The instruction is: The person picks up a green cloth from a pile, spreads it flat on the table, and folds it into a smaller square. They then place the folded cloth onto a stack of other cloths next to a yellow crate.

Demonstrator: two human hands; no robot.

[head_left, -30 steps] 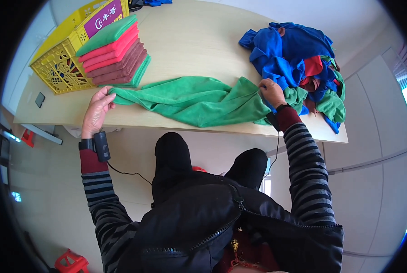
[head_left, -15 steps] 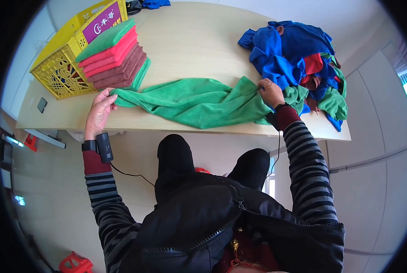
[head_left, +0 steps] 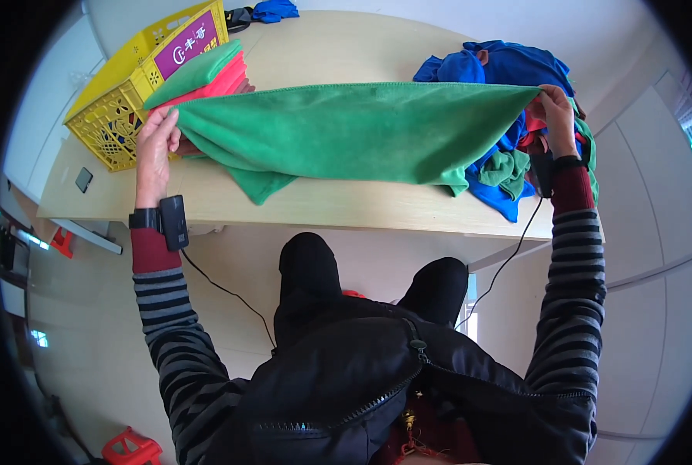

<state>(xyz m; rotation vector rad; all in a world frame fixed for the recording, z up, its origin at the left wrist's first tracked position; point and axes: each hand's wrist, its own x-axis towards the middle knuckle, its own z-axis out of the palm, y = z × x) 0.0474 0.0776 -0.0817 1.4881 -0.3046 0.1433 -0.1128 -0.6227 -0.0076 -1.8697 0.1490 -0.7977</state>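
Observation:
A green towel [head_left: 346, 132] is stretched wide above the table, its top edge nearly straight and its lower part hanging loose. My left hand [head_left: 157, 143] pinches one upper corner, in front of the folded stack. My right hand [head_left: 556, 116] grips the opposite upper corner, in front of the loose pile. The stack of folded towels [head_left: 199, 74], green on top with red ones under it, is partly covered by the stretched towel. Behind my right hand lies a crumpled pile of cloths [head_left: 516, 66], mostly blue with some red, brown and green.
A yellow plastic crate [head_left: 106, 128] with a purple panel stands at the table's left. Near the left edge of the table [head_left: 346, 205] lies a small dark flat object [head_left: 84, 180]. A red stool [head_left: 131, 447] is on the floor at lower left. White cabinets [head_left: 632, 194] stand at right.
The green towel has been lifted off the table and pulled taut between both hands. My right hand has moved right and up; my left hand has moved slightly up and left.

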